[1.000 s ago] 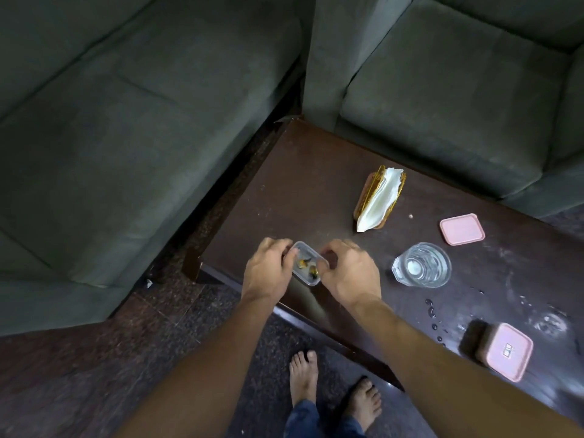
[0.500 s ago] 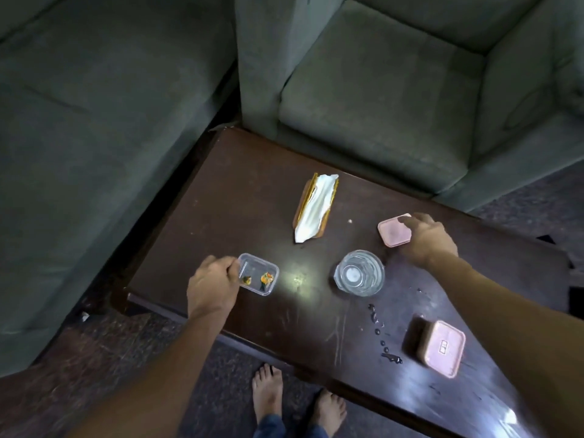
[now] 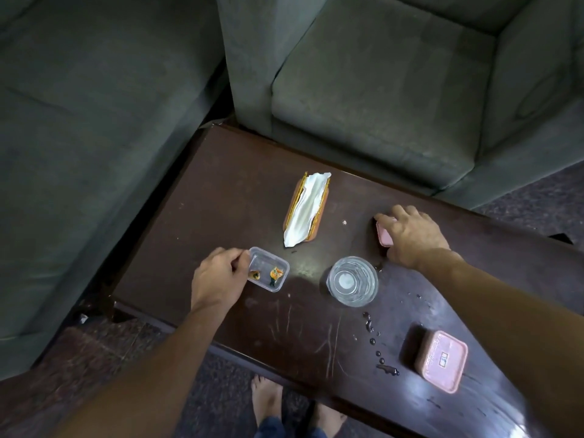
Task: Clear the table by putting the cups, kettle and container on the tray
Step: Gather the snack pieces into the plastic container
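Head view: no tray in sight, so nothing looks cleared. Left hand (image 3: 221, 279) pinches the open container (image 3: 268, 273) on the counter (image 3: 221, 191); right hand (image 3: 410, 238) curls over the pink lid (image 3: 383, 238). Glass cup (image 3: 352, 281) and lidded container (image 3: 442, 360) remain.

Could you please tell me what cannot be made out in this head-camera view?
Head view:
The tray and the kettle: outside the frame.
Pink lid: mostly covered by the right hand; whether it grips or only rests is hidden.
Scraps in the clear container, held by the left hand: too small to identify.
Pink box: its closed lid hides the contents; the label is too small.
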Action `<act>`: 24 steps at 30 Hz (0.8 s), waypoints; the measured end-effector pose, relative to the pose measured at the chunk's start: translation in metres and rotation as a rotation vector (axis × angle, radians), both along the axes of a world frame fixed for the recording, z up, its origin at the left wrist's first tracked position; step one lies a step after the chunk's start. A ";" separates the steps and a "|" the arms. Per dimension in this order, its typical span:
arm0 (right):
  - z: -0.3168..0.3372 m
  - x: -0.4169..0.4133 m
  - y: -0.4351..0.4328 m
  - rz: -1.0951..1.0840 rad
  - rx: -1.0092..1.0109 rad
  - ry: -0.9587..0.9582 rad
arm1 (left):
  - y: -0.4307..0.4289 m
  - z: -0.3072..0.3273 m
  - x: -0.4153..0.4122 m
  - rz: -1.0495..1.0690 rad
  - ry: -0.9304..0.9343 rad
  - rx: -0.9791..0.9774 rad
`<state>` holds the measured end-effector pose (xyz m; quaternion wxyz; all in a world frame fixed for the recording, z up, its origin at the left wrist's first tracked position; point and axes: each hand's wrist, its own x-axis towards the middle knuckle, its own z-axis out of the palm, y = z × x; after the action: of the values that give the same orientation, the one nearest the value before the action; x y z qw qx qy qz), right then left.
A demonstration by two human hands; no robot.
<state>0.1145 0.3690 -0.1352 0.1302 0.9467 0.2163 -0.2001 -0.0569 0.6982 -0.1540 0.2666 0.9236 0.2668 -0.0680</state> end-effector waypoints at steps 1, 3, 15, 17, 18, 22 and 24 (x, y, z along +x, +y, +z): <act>0.002 0.000 -0.002 -0.053 0.043 -0.016 | 0.000 0.000 0.000 0.002 -0.004 -0.004; 0.011 -0.001 -0.003 -0.236 0.289 -0.093 | 0.001 0.001 0.000 0.011 -0.006 -0.016; 0.078 -0.140 0.154 -0.385 1.551 -0.142 | 0.014 0.013 -0.009 0.044 0.014 -0.192; 0.063 -0.159 0.172 -0.384 1.475 -0.050 | 0.018 0.013 -0.008 0.068 0.029 -0.233; 0.054 -0.165 0.178 -0.398 1.419 -0.018 | 0.020 0.013 -0.007 0.086 0.032 -0.253; 0.022 -0.171 0.179 -0.464 1.219 0.064 | 0.020 0.013 -0.005 0.223 -0.007 -0.359; 0.010 -0.170 0.173 -0.463 1.144 0.049 | 0.017 0.012 -0.003 0.285 -0.041 -0.431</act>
<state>-0.0553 0.5423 -0.1248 -0.4501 0.8840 0.0813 -0.0969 -0.0596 0.7157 -0.1420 0.4693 0.7998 0.3682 -0.0662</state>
